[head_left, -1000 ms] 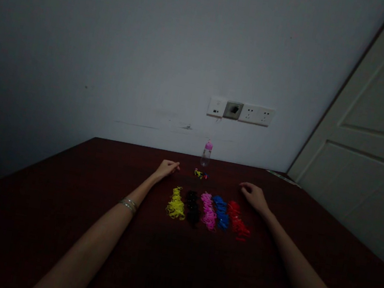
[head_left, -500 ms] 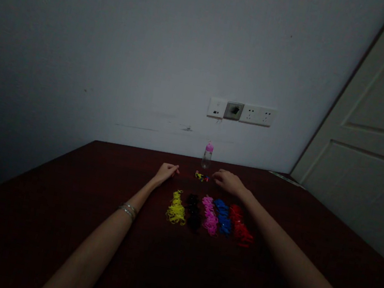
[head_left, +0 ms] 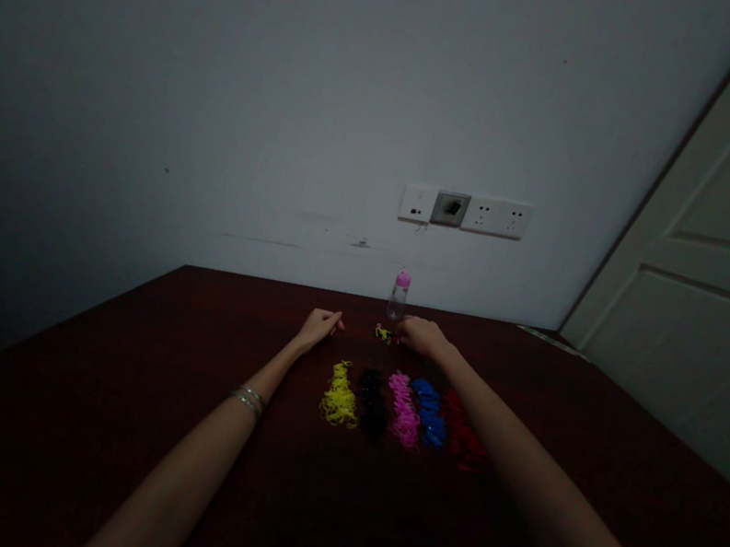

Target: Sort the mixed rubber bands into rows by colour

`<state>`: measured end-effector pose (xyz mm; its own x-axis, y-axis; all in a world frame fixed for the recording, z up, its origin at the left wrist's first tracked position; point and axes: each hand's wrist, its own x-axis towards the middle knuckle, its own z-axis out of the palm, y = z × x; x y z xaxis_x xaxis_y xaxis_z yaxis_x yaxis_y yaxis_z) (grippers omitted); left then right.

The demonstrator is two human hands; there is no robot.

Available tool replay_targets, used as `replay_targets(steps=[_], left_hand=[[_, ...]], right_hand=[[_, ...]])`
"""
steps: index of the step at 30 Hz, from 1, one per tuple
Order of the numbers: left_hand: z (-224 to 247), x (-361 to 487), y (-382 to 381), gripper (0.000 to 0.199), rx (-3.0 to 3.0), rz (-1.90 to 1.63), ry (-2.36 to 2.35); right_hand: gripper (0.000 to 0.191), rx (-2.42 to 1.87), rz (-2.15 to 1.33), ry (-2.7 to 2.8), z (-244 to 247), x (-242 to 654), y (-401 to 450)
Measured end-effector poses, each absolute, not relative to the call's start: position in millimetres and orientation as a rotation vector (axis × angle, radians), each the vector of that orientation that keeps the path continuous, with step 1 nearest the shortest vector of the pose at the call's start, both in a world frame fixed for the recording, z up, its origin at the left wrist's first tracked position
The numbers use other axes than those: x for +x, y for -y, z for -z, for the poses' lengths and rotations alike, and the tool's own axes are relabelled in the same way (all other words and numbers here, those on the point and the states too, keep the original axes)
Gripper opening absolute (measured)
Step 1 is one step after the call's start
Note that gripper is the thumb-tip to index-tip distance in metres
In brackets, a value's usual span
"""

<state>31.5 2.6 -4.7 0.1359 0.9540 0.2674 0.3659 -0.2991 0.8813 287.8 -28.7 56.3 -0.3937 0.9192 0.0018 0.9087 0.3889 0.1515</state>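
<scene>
My right hand is at the right end of a small mixed-colour heap of bands, fingers bent down and drawn together. Its fingertips hide part of that heap, and what they pinch is too small to make out. On the left, my left hand rests on the table with its fingers curled in and nothing visible in them. Nearer to me lie loose rubber bands sorted by colour: a yellow pile, a black pile, a pink pile, a blue pile and a red pile, partly behind my right forearm.
A clear bottle with a pink cap stands behind the small heap. The dark red table meets a pale wall carrying sockets. A panelled door is at the right, and a thin flat strip lies at the back right edge.
My right hand has moved left onto the right end of the mixed heap, covering its pink and blue bits. My left hand stays in place. The view has shifted slightly.
</scene>
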Motion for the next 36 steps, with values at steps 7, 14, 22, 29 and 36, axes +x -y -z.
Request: replay_targets(steps=[7,14,22,29,36], left_hand=[[3.5,32.1,-1.4,0.044,1.786,-1.142,-1.286],[2.7,32.6,-0.9,0.042,1.794,-1.137,-1.313],[3.7,32.5,-0.9,0.042,1.786,-1.162,-1.292],[5.6,33.0,-4.1,0.041,1.786,-1.154,-1.310],[6.7,32.3,-4.1,0.043,1.815,-1.142,-1.320]], right_hand=[[0.022,1.661,-0.202,-2.625,-51.0,288.1,27.7],[0.026,1.690,-0.187,-2.652,-49.5,290.8,22.3],[0.021,1.829,-0.099,-2.689,-61.8,303.1,22.7],[0.020,1.858,0.001,-2.861,-88.0,327.4,34.4],[0.016,1.754,0.495,-2.806,-95.6,362.6,71.1]])
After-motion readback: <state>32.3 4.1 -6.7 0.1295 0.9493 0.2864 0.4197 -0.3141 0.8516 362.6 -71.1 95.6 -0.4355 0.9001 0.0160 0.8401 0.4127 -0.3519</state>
